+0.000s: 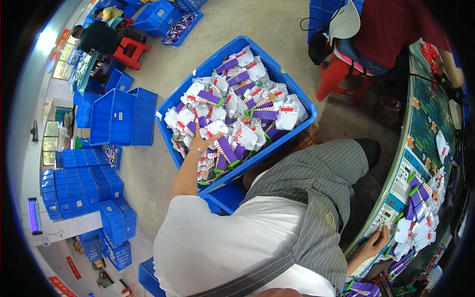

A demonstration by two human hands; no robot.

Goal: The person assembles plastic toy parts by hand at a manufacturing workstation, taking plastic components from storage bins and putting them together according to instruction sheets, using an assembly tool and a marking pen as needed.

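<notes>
My left hand reaches down into a big blue crate on the floor, fingers spread over the pile of white, purple and green plastic toy parts inside; it rests on the parts and grips none that I can see. My right hand lies at the near edge of the green worktable, fingers resting on the table rim beside a heap of the same toy parts. My white shirt and grey striped trousers fill the lower middle.
Empty blue crates stand left of the big crate, and stacks of blue bins line the left wall. A person in a red top sits on a red stool at the table's far end. Other people work at top left.
</notes>
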